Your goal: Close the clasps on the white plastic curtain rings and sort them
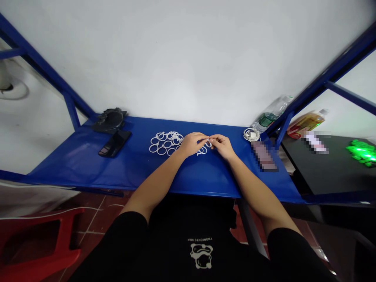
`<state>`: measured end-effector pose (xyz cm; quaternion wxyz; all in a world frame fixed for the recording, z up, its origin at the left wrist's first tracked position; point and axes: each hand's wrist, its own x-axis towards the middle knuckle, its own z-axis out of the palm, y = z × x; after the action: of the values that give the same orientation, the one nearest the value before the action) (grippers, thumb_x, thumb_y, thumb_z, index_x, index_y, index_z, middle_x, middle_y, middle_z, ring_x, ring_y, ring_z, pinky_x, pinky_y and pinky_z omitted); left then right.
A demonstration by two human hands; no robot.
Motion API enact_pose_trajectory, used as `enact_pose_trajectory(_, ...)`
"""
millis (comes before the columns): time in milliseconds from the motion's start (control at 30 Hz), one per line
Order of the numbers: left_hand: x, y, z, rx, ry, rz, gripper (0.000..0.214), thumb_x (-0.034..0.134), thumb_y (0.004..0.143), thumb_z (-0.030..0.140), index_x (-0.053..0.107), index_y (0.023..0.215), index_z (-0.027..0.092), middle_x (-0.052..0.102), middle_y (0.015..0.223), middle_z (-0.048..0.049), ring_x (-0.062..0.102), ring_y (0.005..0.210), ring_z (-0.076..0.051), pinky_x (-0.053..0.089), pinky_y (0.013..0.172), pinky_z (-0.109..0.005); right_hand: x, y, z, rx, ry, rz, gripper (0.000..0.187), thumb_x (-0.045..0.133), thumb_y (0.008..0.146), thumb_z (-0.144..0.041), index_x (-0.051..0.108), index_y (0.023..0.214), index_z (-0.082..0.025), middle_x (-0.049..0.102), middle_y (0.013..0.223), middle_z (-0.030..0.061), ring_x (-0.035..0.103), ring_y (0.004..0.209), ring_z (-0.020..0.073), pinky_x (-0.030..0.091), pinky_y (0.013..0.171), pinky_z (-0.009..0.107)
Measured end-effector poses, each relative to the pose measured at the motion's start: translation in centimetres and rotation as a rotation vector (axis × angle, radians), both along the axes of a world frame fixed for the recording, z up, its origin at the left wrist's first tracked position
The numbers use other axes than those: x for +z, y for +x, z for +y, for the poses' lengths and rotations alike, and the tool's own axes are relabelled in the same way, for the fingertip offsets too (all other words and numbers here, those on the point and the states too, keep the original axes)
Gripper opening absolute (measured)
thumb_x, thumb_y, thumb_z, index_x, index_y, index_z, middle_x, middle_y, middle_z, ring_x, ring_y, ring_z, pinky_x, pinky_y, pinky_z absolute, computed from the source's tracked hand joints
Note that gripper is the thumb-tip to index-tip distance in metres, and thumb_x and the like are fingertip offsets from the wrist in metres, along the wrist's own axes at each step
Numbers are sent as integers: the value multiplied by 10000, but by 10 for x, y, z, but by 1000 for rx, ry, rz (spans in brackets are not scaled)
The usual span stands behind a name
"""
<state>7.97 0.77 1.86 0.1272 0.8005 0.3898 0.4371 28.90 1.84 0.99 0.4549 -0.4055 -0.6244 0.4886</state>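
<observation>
Just above the blue tabletop (205,176), both of my hands meet at one small white ring (208,143), which looks like a plastic curtain ring. My right hand (222,146) pinches its right side between thumb and fingers. Closed at the fingertips, my left hand (192,143) grips the ring near its top. Left of that hand lies a spread of several similar white rings (162,150), some overlapping and some with a small tab. Part of this spread is hidden behind my left hand. A few more white rings (202,150) lie below my fingers.
A black phone (115,143) and a black crumpled item (110,119) lie on the left. At right are a coiled white cable (252,134), a clear bottle (266,120) and a blurred-out flat object (264,156). Blue frame bars (282,131) rise at both sides; a red stool (63,243) stands lower left.
</observation>
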Motion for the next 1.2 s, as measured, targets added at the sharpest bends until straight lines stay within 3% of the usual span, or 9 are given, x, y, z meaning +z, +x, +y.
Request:
enact_pose_trajectory(133,-2,2,0,36,-40,-28,135,745,997,241,806,1117,252,842,1090,-54,798,1030,-219,614,1002,-418,-1,-1,-5,-79,130,-80,428,832,818,-614,780,964,-216,757,776,32,601,593,148,507,579,296)
enact_pose_trajectory(367,-1,4,-3,38,-132,-167,438,790,966,190,648,1379,231,847,1078,-58,817,989,-203,630,993,-390,0,0,-10,-132,272,-221,360,729,920,-577,782,956,-223,709,712,18,596,612,170,487,603,311)
enact_pose_trajectory(567,5,5,-7,48,-191,-194,420,826,917,141,659,1292,225,847,987,-32,814,915,-185,637,926,-349,3,-2,-11,-80,254,-248,380,663,971,-600,711,952,-223,677,691,1,588,597,165,468,594,297)
enact_pose_trajectory(800,3,3,-4,47,-179,-154,256,817,915,147,694,1128,215,836,959,-25,800,889,-175,629,861,-325,4,-4,-12,-45,297,-265,337,621,1007,-549,683,959,-221,665,687,-6,599,597,167,469,605,299)
enact_pose_trajectory(933,6,-3,0,64,-119,-21,98,808,938,233,753,1019,232,833,1008,-35,788,978,-208,607,951,-384,1,-3,-10,-140,411,-338,312,616,1018,-514,721,975,-224,723,799,29,647,705,192,525,698,334)
enact_pose_trajectory(1033,15,-21,7,78,-87,152,269,871,884,337,784,1123,250,825,1146,-57,754,1125,-269,547,1089,-459,-2,1,-6,-170,481,-407,334,615,1021,-533,748,1017,-227,760,913,59,682,793,211,568,779,370)
enact_pose_trajectory(1100,20,-42,13,219,-97,180,424,847,899,416,757,1273,236,788,1286,-99,704,1248,-308,498,1163,-491,-5,4,-1,-153,492,-427,385,607,1023,-571,757,1093,-224,774,983,81,711,862,232,594,830,401)
enact_pose_trajectory(1200,23,-83,24,602,-202,172,461,700,994,483,707,1366,210,707,1444,-143,605,1403,-341,405,1251,-540,-6,8,3,-107,505,-488,518,610,1004,-664,745,1249,-228,782,1175,124,726,1093,296,590,995,498)
